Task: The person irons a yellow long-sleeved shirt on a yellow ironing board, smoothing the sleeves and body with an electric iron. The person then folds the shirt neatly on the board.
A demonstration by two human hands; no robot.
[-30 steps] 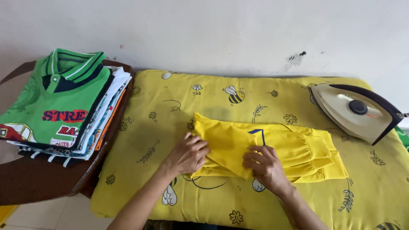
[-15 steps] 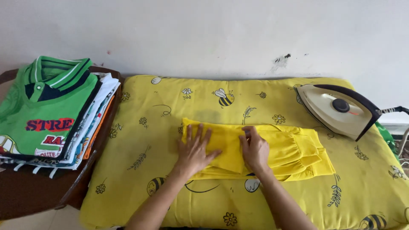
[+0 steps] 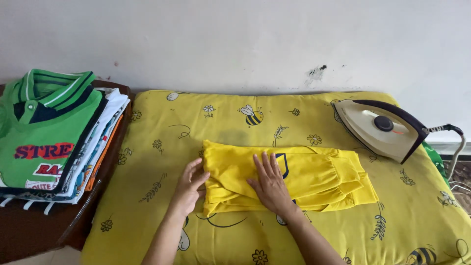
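Nearest the camera, two bare forearms are seen reaching up onto a yellow padded cover (image 3: 162, 162) printed with bees and flowers, on which a folded yellow garment (image 3: 314, 179) lies near the middle. The garment is taken here as the landmark. At its left end the left hand (image 3: 189, 189) is curled against the stacked fold edges; its grip is loosely closed on those layers, seemingly so that the edges are kept aligned. On top of the garment, left of its centre, the right hand (image 3: 270, 184) is laid flat with fingers spread and nothing clasped, the grip fully open, apparently so that the cloth is pressed smooth and held from shifting. A dark printed mark on the garment is partly covered by that hand. To the right of the garment and farther back, a cream and dark iron (image 3: 380, 128) is rested on the cover, well apart from both hands. To the left of the garment, a pile of folded clothes (image 3: 49, 137) topped by a green collared shirt is stacked on a dark wooden counter (image 3: 34, 230). Behind everything a pale wall (image 3: 235, 39) is seen.
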